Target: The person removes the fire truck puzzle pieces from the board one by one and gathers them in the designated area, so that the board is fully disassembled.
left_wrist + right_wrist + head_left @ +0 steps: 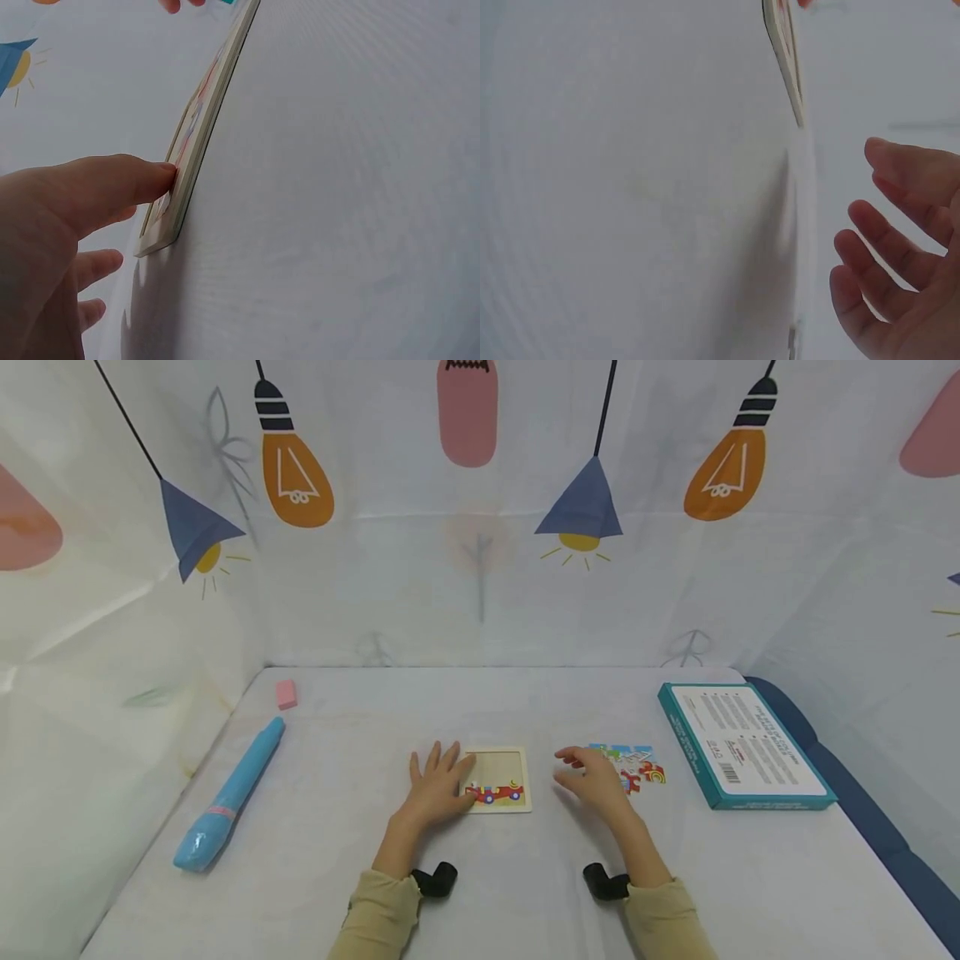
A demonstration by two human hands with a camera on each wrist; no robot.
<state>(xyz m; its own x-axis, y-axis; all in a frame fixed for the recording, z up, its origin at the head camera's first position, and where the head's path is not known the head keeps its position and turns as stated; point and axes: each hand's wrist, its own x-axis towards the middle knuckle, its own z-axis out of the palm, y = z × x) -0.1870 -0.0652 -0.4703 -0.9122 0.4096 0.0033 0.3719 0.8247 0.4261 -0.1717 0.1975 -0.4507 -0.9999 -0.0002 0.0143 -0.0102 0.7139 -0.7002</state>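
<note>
A small wooden jigsaw tray (498,762) lies on the table, with a strip of red vehicle picture (504,792) fitted along its lower part. My left hand (433,787) lies over the tray's left edge with fingers spread. Its thumb (131,180) presses on the picture strip, as the left wrist view shows. To the right of the tray, my right hand (597,783) hovers above the table, its fingers (874,266) loosely bent around nothing. Several loose jigsaw pieces (636,755), blue, green and red, lie beyond that hand, which partly hides them.
A teal and white box (750,743) lies at the right, a dark blue padded edge (862,810) beside it. On the left are a long light-blue pouch-like object (236,789) and a pink eraser-like block (287,694). A white printed curtain (405,585) stands behind the table.
</note>
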